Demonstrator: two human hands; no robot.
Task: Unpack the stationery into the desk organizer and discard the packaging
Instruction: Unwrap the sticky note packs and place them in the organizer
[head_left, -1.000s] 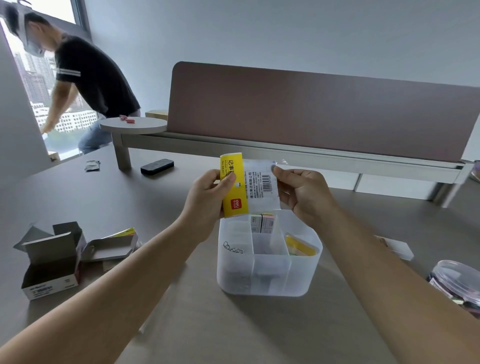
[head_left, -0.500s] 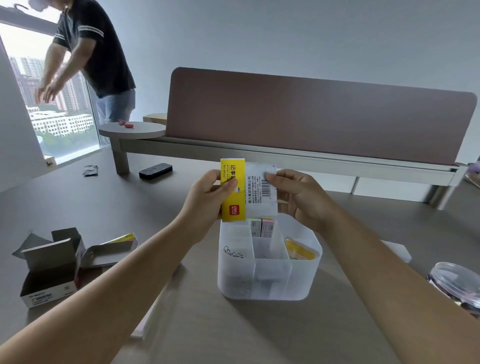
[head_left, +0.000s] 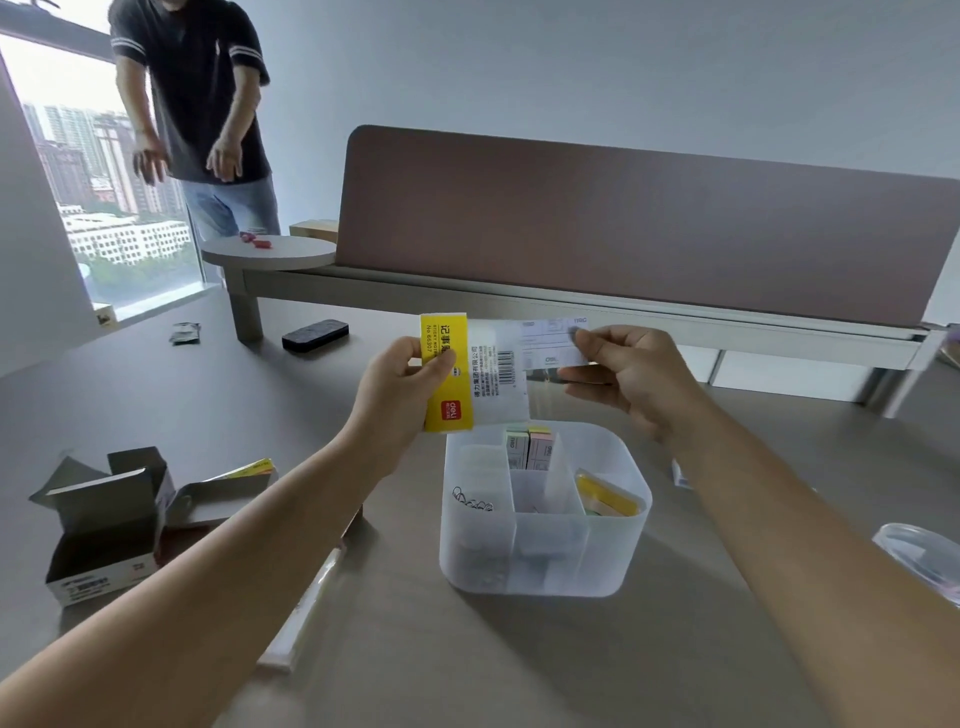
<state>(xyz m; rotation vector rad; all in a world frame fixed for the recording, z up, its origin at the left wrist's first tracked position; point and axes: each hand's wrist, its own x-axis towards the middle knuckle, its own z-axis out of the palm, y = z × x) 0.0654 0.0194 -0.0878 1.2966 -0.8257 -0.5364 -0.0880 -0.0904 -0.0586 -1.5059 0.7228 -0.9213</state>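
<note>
I hold a sticky-note packet (head_left: 475, 374), yellow on the left and clear with a barcode on the right, above the desk organizer (head_left: 540, 561). My left hand (head_left: 400, 395) grips its yellow end. My right hand (head_left: 628, 374) pinches a pale strip (head_left: 550, 345) that sticks out of the packet to the right. The organizer is a frosted white tub with dividers; it holds small note pads (head_left: 530, 447), binder clips (head_left: 470, 501) and a yellow item (head_left: 608, 496).
Opened grey cardboard boxes (head_left: 104, 514) lie at the left, a clear wrapper strip (head_left: 306, 608) under my left arm. A clear lid (head_left: 924, 556) is at the right edge, a black eraser-like block (head_left: 314, 335) behind. Another person (head_left: 197, 114) stands by the window.
My right hand has moved right, drawing the pale strip out of the packet. The person at the window has turned and stepped closer. The camera has tilted slightly.
</note>
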